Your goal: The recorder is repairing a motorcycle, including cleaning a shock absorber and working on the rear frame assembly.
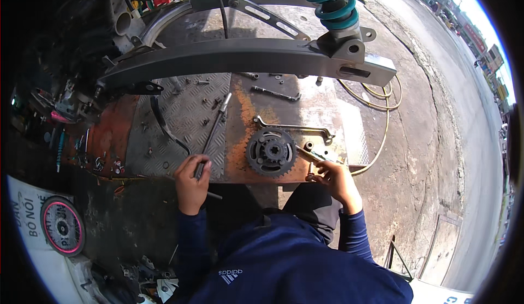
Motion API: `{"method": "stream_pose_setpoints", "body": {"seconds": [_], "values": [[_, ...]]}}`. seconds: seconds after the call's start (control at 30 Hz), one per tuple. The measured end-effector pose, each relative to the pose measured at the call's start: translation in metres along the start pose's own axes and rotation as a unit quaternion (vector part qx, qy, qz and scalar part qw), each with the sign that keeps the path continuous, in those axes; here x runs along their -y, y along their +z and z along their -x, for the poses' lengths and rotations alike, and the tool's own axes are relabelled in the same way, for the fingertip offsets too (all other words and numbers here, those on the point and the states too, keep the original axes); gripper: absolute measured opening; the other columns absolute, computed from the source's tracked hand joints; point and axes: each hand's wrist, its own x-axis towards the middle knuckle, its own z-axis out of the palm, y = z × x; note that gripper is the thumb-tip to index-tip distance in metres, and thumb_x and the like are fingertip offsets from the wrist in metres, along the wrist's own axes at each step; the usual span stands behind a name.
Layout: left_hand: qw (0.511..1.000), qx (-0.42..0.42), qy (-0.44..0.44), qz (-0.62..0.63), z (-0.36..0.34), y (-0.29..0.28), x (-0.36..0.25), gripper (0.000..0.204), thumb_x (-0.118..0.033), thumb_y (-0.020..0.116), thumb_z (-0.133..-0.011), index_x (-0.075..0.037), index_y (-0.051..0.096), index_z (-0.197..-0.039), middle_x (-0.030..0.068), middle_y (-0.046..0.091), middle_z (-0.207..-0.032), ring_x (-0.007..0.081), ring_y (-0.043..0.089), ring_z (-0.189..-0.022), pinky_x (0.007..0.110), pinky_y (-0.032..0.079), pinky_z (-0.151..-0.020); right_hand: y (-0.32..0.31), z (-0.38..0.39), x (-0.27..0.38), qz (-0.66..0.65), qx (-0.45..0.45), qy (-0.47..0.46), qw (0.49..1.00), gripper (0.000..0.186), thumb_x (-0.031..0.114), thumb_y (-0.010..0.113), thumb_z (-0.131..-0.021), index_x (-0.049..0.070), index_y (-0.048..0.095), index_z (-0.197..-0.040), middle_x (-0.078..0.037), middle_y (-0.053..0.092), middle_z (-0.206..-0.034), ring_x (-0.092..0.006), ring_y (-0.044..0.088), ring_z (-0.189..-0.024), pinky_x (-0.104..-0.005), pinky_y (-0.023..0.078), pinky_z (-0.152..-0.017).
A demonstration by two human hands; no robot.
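Observation:
My left hand (191,177) is closed around the lower end of a long-shafted socket wrench (214,125). The shaft leans up and away over the plate, with its silver socket at the far end. Beside that hand a black bent bar (166,126) runs down from the frame. My right hand (337,181) pinches a thin rod-shaped tool (312,155), its exact kind unclear, with the tip close to the rim of a dark toothed sprocket (271,152). The sprocket lies flat near the bench's front edge. Just behind it lies a bent box wrench (295,127).
A grey swingarm (245,58) with a teal-spring shock absorber (338,12) crosses above the metal bench (240,162). Loose bolts (204,121) and another wrench (275,93) lie on it. A yellow hose (386,124) loops on the ground at right. A pink-rimmed wheel (63,226) stands at left.

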Motion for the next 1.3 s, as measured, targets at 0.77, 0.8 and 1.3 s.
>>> {"method": "stream_pose_setpoints", "body": {"seconds": [0.77,0.8,1.3], "values": [[0.907,-0.126,0.397,0.056,-0.084,0.047,-0.149,0.029,-0.002,0.074,-0.071,-0.004,0.06,-0.097,0.0115,0.062,-0.097,0.0283,0.062,-0.091,0.038,0.05,-0.077,-0.106,-0.04,0.195,-0.217,-0.296,-0.347,0.863,0.017,-0.001,0.065,-0.086,-0.003,0.06,-0.102,-0.011,0.065,-0.09,-0.0168,0.064,-0.077,-0.0266,0.051,-0.07],[0.897,-0.173,0.406,0.03,-0.091,0.042,-0.155,0.029,-0.002,0.073,-0.07,-0.005,0.06,-0.096,0.0116,0.062,-0.1,0.0284,0.062,-0.094,0.039,0.05,-0.078,-0.104,-0.041,0.198,-0.214,-0.289,-0.36,0.861,0.017,-0.001,0.065,-0.086,-0.003,0.06,-0.102,-0.011,0.065,-0.09,-0.0168,0.064,-0.077,-0.0266,0.051,-0.07],[0.93,0.0,0.358,-0.089,-0.155,0.036,-0.205,0.034,-0.031,0.078,-0.071,-0.005,0.062,-0.086,0.0085,0.062,-0.085,0.0287,0.063,-0.088,0.047,0.042,-0.091,-0.094,-0.032,0.231,-0.331,-0.294,-0.253,0.86,0.016,-0.001,0.06,-0.09,-0.004,0.058,-0.105,-0.005,0.06,-0.088,-0.0084,0.054,-0.068,-0.0212,0.043,-0.06]]}}
